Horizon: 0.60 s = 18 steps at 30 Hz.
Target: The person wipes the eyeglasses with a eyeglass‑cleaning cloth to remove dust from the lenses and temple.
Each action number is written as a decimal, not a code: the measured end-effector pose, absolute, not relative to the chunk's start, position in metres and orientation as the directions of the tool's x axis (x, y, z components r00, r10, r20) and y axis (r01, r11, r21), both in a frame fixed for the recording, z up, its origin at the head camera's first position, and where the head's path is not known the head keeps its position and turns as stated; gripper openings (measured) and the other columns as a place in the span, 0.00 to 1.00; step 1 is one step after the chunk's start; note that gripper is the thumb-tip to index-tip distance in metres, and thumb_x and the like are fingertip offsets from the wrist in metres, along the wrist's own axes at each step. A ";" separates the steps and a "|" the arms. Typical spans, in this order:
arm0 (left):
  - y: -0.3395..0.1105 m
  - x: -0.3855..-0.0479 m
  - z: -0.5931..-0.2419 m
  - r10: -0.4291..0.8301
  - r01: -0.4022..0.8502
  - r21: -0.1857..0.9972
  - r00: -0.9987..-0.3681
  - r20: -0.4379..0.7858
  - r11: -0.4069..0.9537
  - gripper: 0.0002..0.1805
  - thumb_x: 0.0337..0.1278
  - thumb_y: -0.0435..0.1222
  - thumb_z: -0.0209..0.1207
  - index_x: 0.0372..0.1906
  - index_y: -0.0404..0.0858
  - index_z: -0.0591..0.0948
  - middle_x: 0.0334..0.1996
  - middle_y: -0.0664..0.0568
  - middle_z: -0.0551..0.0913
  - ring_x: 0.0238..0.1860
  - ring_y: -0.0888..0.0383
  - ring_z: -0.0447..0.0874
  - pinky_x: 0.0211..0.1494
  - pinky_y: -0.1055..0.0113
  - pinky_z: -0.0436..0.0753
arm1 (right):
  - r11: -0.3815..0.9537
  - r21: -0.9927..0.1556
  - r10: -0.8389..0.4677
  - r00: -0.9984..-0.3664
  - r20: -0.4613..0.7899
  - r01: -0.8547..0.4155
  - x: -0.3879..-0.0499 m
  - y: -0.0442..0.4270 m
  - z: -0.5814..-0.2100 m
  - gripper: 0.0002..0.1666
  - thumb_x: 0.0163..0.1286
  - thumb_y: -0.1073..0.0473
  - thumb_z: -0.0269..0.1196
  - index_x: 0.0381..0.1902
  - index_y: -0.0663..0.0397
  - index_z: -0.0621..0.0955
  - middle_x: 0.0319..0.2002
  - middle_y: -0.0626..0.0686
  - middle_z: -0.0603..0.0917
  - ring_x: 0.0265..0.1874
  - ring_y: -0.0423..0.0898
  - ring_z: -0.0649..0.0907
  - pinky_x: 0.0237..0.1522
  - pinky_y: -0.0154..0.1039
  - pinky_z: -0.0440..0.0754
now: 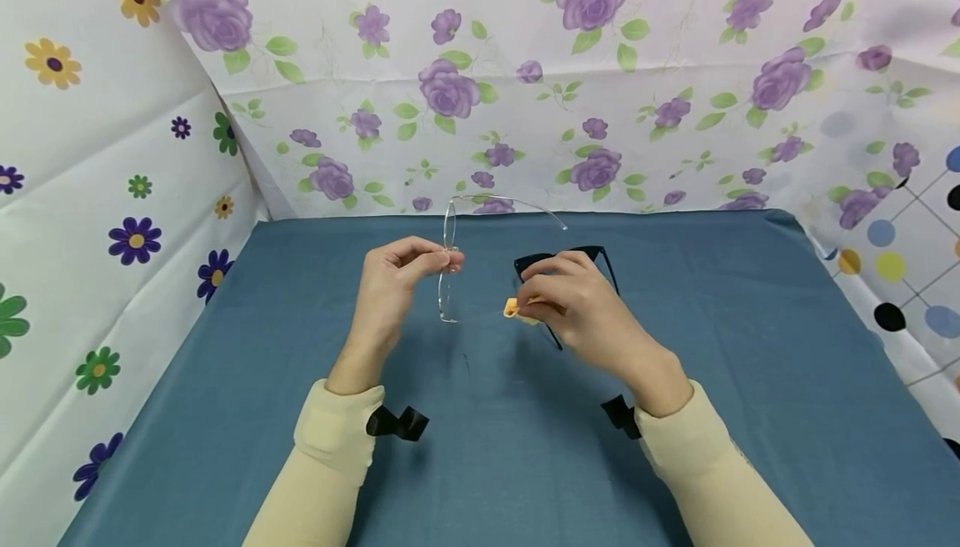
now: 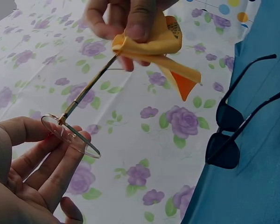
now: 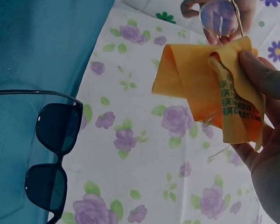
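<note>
My left hand [image 1: 393, 284] pinches a pair of clear, thin-rimmed eyeglasses [image 2: 77, 140] near the bridge, holding them above the table with the lenses upright in the head view. One temple reaches out at the top. The other runs into a folded yellow cloth [image 2: 154, 44], as the left wrist view shows. My right hand [image 1: 585, 305] pinches this cloth [image 3: 238, 88] around the temple's end, thumb on one side. Dark printed characters show on the cloth in the right wrist view. The temple tip is partly hidden by the cloth.
Black sunglasses [image 3: 51, 128] lie unfolded on the blue tablecloth [image 1: 300, 347], behind and partly hidden by my right hand in the head view. A white flowered sheet [image 1: 337, 55] hangs along the back, with patterned sheets at both sides.
</note>
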<state>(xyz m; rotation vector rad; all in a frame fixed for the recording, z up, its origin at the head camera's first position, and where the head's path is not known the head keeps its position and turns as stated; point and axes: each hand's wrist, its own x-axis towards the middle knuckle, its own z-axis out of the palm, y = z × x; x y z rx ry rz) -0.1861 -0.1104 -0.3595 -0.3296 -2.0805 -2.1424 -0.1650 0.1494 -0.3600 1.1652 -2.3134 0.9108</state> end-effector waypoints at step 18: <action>-0.118 -0.185 -0.355 0.167 0.212 0.971 -0.959 0.228 -0.108 0.05 0.70 0.32 0.64 0.38 0.37 0.89 0.37 0.51 0.92 0.41 0.51 0.91 0.68 0.51 0.75 | 0.128 -0.796 -0.565 -0.703 0.432 -0.591 -0.170 0.177 -0.354 0.10 0.67 0.72 0.70 0.39 0.53 0.86 0.39 0.51 0.86 0.33 0.47 0.85 0.32 0.39 0.85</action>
